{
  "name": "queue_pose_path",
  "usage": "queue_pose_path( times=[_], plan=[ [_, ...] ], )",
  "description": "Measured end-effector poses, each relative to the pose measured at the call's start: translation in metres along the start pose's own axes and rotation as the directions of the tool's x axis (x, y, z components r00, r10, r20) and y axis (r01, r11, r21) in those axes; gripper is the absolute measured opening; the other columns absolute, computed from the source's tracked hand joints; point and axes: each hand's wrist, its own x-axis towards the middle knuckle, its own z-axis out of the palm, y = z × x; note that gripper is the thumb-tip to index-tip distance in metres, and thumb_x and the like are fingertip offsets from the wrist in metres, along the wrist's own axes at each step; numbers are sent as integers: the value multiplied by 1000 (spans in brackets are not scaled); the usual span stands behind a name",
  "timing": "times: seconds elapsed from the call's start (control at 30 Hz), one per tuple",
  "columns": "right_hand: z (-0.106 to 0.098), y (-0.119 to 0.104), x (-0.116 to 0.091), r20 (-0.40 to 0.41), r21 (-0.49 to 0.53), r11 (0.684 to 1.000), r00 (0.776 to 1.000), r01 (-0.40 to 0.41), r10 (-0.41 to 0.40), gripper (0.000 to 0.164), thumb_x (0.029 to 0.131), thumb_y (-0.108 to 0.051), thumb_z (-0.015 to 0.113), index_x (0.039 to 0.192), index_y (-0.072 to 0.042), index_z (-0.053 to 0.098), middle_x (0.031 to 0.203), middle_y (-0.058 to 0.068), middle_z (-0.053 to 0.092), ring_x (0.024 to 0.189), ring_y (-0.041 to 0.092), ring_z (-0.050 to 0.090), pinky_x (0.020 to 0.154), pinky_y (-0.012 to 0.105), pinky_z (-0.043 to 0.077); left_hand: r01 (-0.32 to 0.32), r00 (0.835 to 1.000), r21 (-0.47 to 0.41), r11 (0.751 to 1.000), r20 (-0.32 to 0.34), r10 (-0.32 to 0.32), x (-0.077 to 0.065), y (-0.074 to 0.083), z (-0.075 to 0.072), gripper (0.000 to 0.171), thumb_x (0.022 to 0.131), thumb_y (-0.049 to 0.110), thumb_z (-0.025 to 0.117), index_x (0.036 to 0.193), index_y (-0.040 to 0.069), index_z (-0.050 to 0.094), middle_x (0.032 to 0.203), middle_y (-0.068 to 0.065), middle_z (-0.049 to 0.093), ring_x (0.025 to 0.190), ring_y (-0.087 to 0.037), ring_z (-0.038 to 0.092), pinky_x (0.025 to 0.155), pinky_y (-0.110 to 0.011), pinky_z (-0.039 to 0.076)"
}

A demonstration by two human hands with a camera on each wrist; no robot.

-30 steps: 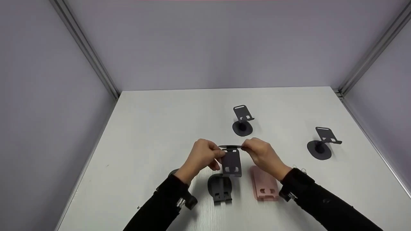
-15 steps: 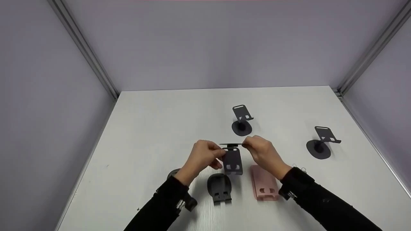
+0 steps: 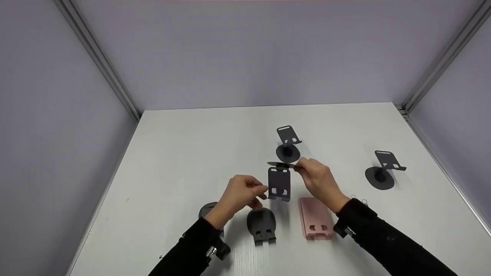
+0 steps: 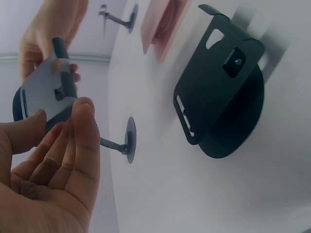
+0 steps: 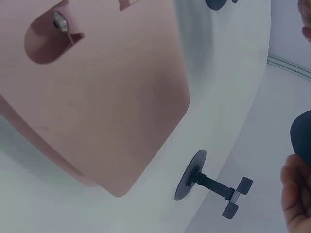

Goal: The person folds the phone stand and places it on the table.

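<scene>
A dark grey phone stand (image 3: 279, 183) hangs above the table, its round base uppermost and its slotted plate pointing down toward me. My right hand (image 3: 316, 178) pinches the base's right rim between thumb and fingers. At the plate's lower left edge is my left hand (image 3: 239, 193), thumb and fingers parted; the left wrist view shows its thumb and forefinger spread, overlapping the stand (image 4: 43, 94). Below lies a folded black phone stand (image 3: 261, 224). A folded pink phone stand (image 3: 316, 218) lies to its right, under the right forearm.
Two dark phone stands stand unfolded on round bases, one at the back (image 3: 287, 152) and one at the right (image 3: 379, 178). Another dark stand (image 3: 207, 209) is partly hidden by the left wrist. Walls enclose the white table (image 3: 184, 153) at the back and sides.
The phone stand has moved up and away from me in my right hand. My left fingers, which pinched its plate, have slipped down to the lower left edge and parted.
</scene>
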Motion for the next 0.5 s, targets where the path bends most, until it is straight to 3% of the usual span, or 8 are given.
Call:
queue_pose_path(
  times=[0.27,0.5],
  plan=[
    [0,0,1,13,0,1000,1000,-4,4,19,86,4,77,86,-6,61,72,5,63,61,13,52,52,29,43,13,998,35,999,63,-15,-2,-8,3,17,93,17,75,95,0,76,77,-16,75,53,-15,66,54,-32,60],
    [0,-3,0,26,5,1000,1000,-7,7,19,86,3,76,86,-7,61,72,4,61,62,13,50,52,29,43,13,997,39,999,79,-16,0,-10,8,11,94,11,74,96,0,76,76,-20,74,52,-15,65,53,-32,59]
  ],
)
